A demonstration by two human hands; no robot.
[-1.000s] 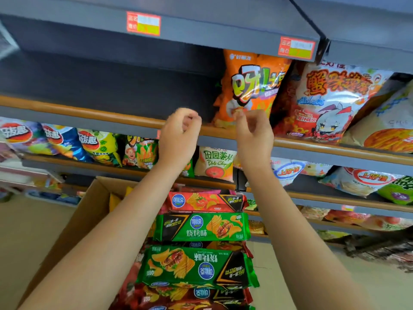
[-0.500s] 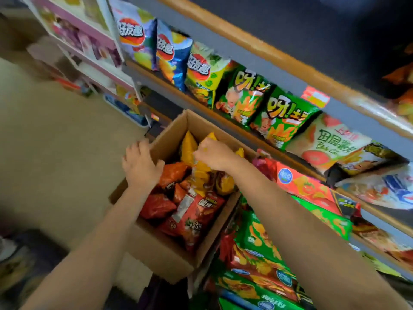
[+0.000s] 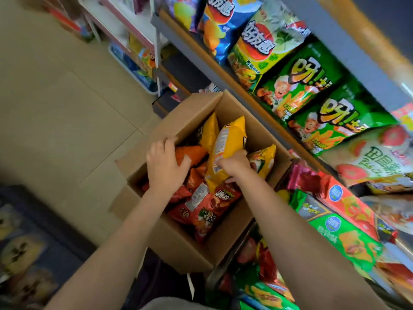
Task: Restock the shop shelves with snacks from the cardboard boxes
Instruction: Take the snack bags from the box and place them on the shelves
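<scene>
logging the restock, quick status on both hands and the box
Right hand grips yellow snack bag, partly raised from cardboard box. Left hand open over orange bags. Nothing blocks the lift.

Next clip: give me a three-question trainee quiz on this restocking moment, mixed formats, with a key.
1. True or false: the right hand grips a yellow snack bag in the cardboard box.
2. The left hand is: A) holding a green bag, B) spread open over the orange bags, C) on the shelf.
3. Fill in: the red bags lie in the ____.

Key: 1 true; 2 B; 3 box.
</scene>
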